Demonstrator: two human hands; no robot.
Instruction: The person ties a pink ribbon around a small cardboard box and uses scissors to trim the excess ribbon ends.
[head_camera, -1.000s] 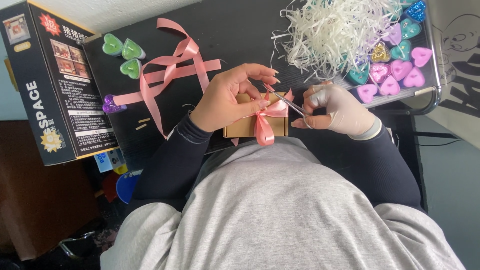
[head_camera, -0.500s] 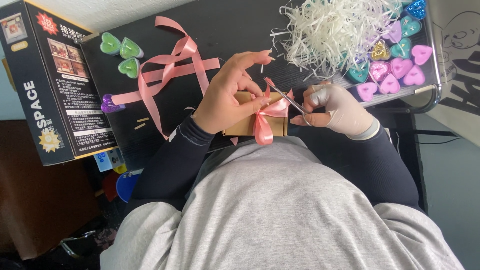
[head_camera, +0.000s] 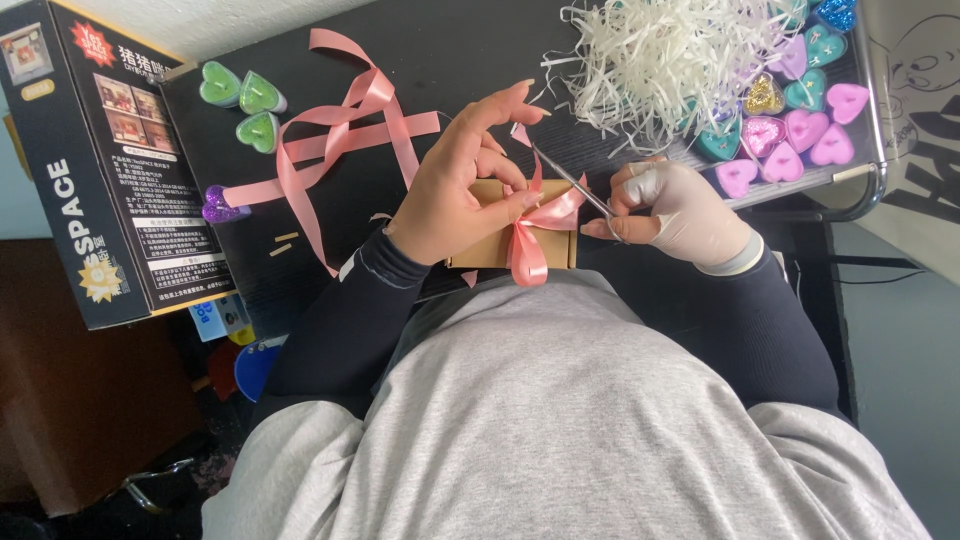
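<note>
One small brown box (head_camera: 500, 245), one pink bow (head_camera: 535, 225). Left hand (head_camera: 455, 190) pinching the ribbon end, gloved right hand (head_camera: 675, 205) closed on one pair of scissors (head_camera: 570, 180). Three green heart candles (head_camera: 245, 105), one purple (head_camera: 220, 207).

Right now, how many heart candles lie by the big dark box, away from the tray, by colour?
Green hearts: 3
Purple heart: 1
Total: 4
</note>
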